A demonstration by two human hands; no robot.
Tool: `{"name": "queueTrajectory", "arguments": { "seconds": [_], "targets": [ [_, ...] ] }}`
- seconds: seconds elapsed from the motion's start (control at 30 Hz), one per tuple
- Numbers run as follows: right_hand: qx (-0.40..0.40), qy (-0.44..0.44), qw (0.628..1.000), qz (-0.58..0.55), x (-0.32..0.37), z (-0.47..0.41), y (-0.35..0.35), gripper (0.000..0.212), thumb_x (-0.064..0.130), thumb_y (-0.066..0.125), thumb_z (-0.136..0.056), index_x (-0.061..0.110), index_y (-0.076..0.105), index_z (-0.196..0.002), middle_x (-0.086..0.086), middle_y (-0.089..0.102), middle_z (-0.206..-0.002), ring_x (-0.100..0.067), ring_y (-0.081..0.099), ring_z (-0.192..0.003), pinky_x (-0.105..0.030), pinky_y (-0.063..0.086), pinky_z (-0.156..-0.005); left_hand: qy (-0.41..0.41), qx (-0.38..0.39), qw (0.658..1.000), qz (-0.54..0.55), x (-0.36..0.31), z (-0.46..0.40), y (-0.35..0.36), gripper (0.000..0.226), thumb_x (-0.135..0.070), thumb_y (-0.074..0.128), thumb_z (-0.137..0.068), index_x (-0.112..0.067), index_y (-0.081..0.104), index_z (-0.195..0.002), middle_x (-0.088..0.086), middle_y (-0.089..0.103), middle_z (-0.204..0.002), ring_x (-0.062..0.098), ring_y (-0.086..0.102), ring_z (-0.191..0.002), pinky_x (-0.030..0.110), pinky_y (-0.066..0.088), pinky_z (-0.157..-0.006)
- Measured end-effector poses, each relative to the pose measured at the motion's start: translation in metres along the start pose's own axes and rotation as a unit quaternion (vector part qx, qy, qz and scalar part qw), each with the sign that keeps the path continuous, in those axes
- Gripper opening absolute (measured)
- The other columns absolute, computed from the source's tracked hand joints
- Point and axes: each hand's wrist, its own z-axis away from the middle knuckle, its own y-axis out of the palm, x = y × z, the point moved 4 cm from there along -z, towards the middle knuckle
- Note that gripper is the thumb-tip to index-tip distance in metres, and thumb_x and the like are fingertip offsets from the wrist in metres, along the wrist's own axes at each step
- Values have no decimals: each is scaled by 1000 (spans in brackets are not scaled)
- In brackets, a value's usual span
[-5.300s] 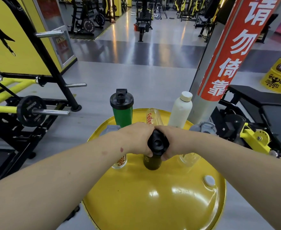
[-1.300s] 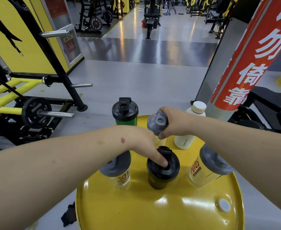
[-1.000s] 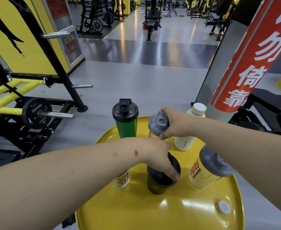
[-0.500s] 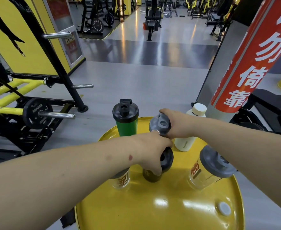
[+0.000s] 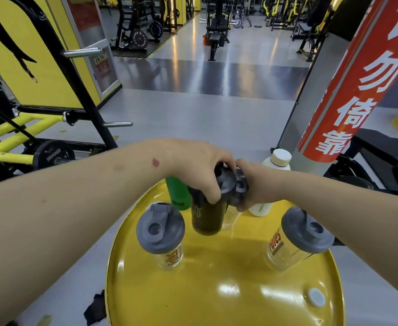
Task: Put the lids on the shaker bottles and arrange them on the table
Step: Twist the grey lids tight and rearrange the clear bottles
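Left hand (image 5: 200,170) clenched round lid of dark shaker bottle (image 5: 207,215), mid-surface (image 5: 216,302) toward far edge. Right hand (image 5: 256,187) grasping grey lid (image 5: 240,184) beside it. Bottles look light, rigid, smooth plastic; best gripped at lid rim.

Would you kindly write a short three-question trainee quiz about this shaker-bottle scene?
1. True or false: the left hand grips the dark shaker from above.
2. How many clear shakers with grey lids stand free of both hands? A) one B) two C) three
3. Which colour is the table?

Key: 1. True. 2. B: one front left, one front right; the right hand holds another grey lid. 3. Yellow.
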Motion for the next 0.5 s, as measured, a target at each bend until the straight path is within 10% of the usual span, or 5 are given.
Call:
{"name": "queueTrajectory", "arguments": {
  "seconds": [0.5],
  "targets": [
    [30, -47, 996, 70, 12, 35, 10, 94, 68, 88, -55, 28, 45, -129, 8, 54, -114, -18, 60, -98, -38, 57, -85, -59, -100, 993, -7, 9, -51, -28, 85, -37, 78, -70, -35, 42, -146, 1, 48, -122, 25, 57, -102, 35, 53, -83]
  ]
}}
